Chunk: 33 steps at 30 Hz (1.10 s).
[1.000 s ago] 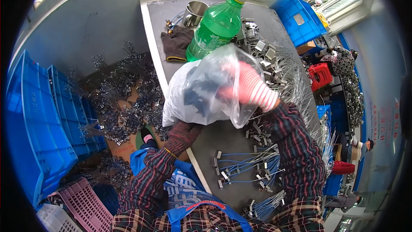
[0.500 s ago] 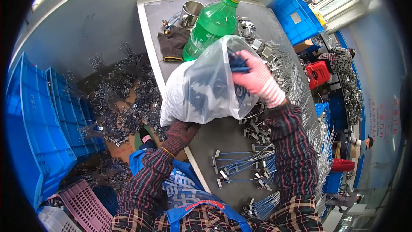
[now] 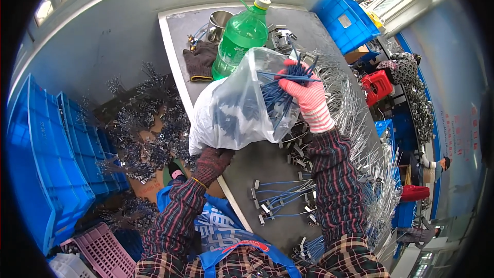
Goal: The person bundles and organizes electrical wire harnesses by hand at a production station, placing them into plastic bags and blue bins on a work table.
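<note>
A clear and white plastic bag (image 3: 226, 116) lies over the table's left edge, its mouth toward the right. At that mouth my right hand (image 3: 309, 98), in a pink glove with a striped cuff, is closed around a bunch of thin dark blue wires (image 3: 296, 73). More dark wires show inside the bag and hang at its opening. My left hand (image 3: 213, 164), in a dark maroon knitted glove, grips the bag's near lower edge from beneath; the bag hides part of its fingers. Just beyond the bag stands a green bottle (image 3: 242, 36) with a handle.
Blue wires with metal clips (image 3: 283, 195) and a heap of silvery wires (image 3: 355, 118) cover the table's right part. A spare dark glove (image 3: 199, 61) and a metal cup (image 3: 218, 24) lie behind. Blue crates (image 3: 49, 154) stand left, beside floor piles of wired parts (image 3: 154, 118).
My right hand has come up and out of the bag's mouth with the bunch of dark blue wires. My left hand stays at the bag's lower edge. The view has shifted slightly.
</note>
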{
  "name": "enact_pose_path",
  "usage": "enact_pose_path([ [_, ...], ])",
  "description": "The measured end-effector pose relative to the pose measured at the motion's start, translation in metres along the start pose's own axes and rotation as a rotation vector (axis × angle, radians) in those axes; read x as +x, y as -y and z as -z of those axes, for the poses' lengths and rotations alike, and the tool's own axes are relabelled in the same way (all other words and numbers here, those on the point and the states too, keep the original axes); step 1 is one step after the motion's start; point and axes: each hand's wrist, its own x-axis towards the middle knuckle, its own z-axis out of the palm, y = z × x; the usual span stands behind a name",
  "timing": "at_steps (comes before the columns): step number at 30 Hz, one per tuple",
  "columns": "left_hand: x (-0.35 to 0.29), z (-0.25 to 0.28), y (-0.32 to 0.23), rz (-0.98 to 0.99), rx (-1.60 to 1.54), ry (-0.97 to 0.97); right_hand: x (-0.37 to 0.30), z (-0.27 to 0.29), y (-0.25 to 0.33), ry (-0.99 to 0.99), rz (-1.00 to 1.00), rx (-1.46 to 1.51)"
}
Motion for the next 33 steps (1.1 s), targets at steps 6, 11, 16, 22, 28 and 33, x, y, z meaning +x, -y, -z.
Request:
enact_pose_path([
  [6,0.007,-0.007,0.020,-0.043,-0.074,-0.003,0.000,0.000,-0.008,0.101,-0.014,-0.105],
  [11,0.007,-0.006,0.018,-0.046,-0.037,-0.009,0.009,0.012,-0.008,0.041,0.008,0.362],
  [16,-0.001,-0.003,-0.002,-0.055,0.033,-0.023,0.006,0.011,-0.011,-0.124,0.029,0.427],
  [22,-0.006,-0.002,-0.006,-0.045,0.054,-0.053,0.007,0.016,0.001,-0.066,0.003,0.468],
  [28,-0.004,-0.004,0.005,-0.190,0.153,-0.076,0.006,0.012,-0.005,-0.015,-0.030,0.343],
  [33,-0.027,-0.008,-0.016,-0.307,0.203,-0.025,0.006,0.018,0.018,-0.094,0.099,0.456],
])
